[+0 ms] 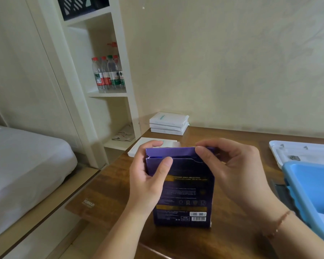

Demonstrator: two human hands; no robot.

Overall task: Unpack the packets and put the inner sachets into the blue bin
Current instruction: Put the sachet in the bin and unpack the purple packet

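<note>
Tall purple cardboard packet (183,189) stood upright on brown wooden table (118,182), so top faced up for opening. Left hand (148,176) gripped its side w/ thumb on front; right hand (230,165) pinched top flap (170,151). Blue plastic bin (310,186) sat right of right fingers, near for dropping sachets.

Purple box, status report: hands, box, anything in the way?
Left hand and right hand both on purple box, top flap lifted. No sachet out yet. Blue bin to the right, path clear.
</note>
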